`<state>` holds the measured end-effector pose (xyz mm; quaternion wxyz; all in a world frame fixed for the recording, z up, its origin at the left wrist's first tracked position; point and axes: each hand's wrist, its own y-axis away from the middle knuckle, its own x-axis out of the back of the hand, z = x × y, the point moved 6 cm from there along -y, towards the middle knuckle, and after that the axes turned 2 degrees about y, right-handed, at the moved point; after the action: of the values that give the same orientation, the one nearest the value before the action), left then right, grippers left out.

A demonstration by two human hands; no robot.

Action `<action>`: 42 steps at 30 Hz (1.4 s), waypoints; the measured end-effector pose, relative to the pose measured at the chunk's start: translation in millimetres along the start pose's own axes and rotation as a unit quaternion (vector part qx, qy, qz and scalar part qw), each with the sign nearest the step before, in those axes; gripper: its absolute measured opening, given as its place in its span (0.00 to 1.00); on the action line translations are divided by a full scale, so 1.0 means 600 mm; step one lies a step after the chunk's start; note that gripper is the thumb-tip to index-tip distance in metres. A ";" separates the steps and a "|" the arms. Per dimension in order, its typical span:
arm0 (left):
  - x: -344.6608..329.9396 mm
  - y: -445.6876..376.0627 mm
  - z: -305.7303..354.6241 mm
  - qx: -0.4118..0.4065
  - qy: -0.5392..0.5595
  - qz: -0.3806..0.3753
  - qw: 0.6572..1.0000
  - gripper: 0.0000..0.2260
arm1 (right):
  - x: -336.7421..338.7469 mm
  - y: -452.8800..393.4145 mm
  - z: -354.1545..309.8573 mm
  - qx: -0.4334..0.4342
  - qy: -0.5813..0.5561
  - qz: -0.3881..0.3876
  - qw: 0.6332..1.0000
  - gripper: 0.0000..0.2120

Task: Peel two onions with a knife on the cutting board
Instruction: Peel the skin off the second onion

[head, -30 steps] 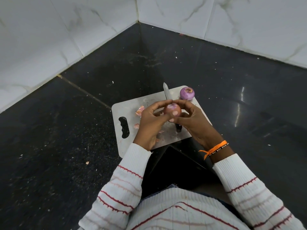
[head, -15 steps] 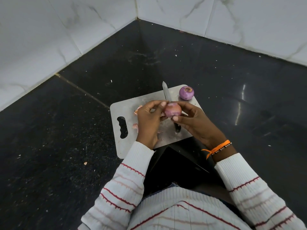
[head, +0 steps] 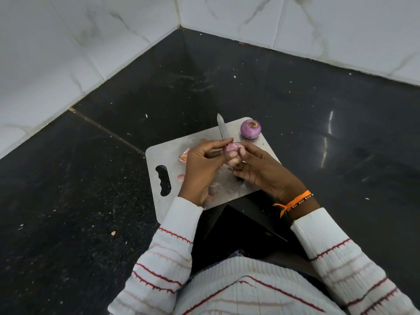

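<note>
Looks like you're roughly halfway, maybe a bit past. One onion [head: 250, 129] sits at the far right corner of the board [head: 159, 155], smooth and purple with the dry skin gone, so I'd call that one done. The second onion [head: 233, 153] is up off the board, pinched between both your hands: left hand [head: 202, 169] curls its fingers round it from the left, right hand [head: 261, 170] has thumb and fingertips on it from the right. It still shows pale papery patches, so my guess is you're picking skin off by hand.

The knife [head: 222, 130] lies on the board under your hands, blade pointing away past the far edge, nobody holding it. A few peel scraps [head: 184, 155] lie on the board left of your left hand.

What's left, as far as I can tell: finish stripping this second one and set it down.
</note>
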<state>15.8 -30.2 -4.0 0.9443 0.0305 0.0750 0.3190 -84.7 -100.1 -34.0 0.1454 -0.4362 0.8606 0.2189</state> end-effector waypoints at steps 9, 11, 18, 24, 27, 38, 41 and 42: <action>0.011 -0.006 0.004 -0.010 -0.030 0.035 0.999 0.05 | 0.003 0.003 0.007 -0.037 -0.037 -0.016 0.999 0.20; 0.004 -0.006 0.005 -0.019 -0.042 0.005 0.999 0.06 | 0.004 0.002 0.004 -0.033 -0.029 -0.011 0.999 0.21; 0.001 -0.015 0.003 -0.035 -0.111 -0.008 0.993 0.03 | 0.023 -0.003 0.013 -0.045 0.001 0.022 0.999 0.10; -0.007 -0.012 -0.001 -0.008 -0.110 -0.026 0.994 0.07 | 0.035 -0.010 0.011 -0.048 -0.119 0.063 0.990 0.10; 0.010 -0.017 -0.007 0.006 -0.101 0.032 0.994 0.06 | 0.036 -0.011 0.010 -0.054 -0.181 0.052 0.981 0.15; -0.016 -0.008 0.008 -0.061 -0.136 -0.047 0.988 0.20 | 0.014 -0.005 0.003 -0.033 -0.178 -0.006 0.983 0.16; -0.023 -0.003 0.017 -0.114 -0.176 -0.066 0.976 0.20 | 0.007 -0.002 0.002 -0.027 -0.180 -0.019 0.983 0.16; -0.023 -0.002 0.018 -0.124 -0.175 -0.065 0.974 0.19 | 0.006 -0.001 0.002 -0.026 -0.178 -0.023 0.983 0.16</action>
<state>7.4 -39.8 8.5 0.9579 -0.0365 -0.1302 0.2532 -86.0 -102.5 -36.5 0.2897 -0.4132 0.8049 0.3123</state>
